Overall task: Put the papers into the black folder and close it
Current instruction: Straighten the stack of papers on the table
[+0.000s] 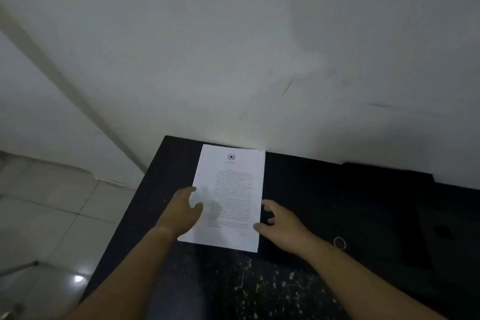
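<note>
White printed papers [233, 189] with a round star emblem at the top lie on a dark table, near the wall. My left hand [181, 212] rests on their left edge, with the thumb on top of the sheet and the fingers at the edge. My right hand [281, 223] is at the papers' lower right edge, fingers spread and touching the dark surface there. The black folder [363, 215] lies to the right of the papers, hard to tell apart from the dark table. A metal ring [339, 243] shows on it.
The black table [233, 288] has pale speckles on its near part and stands against a white wall [233, 47]. Its left edge drops to a tiled floor [52, 215]. A dark flat shape [454, 228] lies at the far right.
</note>
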